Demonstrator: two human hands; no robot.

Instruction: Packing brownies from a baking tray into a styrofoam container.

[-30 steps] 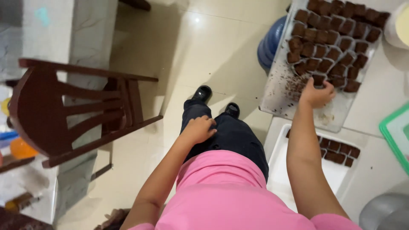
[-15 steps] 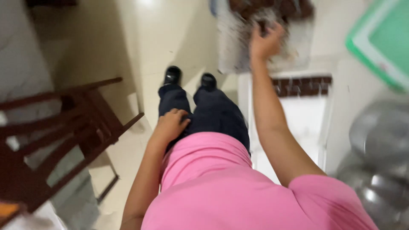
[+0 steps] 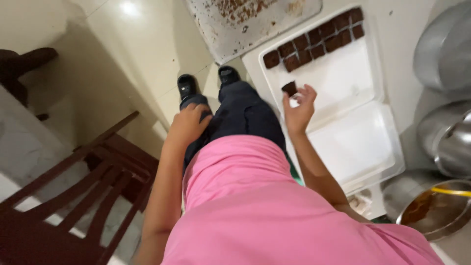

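head view | right hand (image 3: 299, 110) at centre frame pinches a brown square piece (image 3: 289, 88) in its fingertips, over the open white foam box (image 3: 373, 147) | left hand (image 3: 189, 125) lies flat, fingers loosely together, on the dark trousers (image 3: 240, 115) | more brown pieces (image 3: 314, 44) line the box's upper edge

White counter (image 3: 407, 29) bearing an open white foam box (image 3: 343, 103), a crumb-dusted metal tray (image 3: 245, 24), steel bowls (image 3: 441, 49) at its right edge

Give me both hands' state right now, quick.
Left hand: holds nothing, resting palm-down on the thigh.
Right hand: pinching a small brown square piece over the open white foam box.
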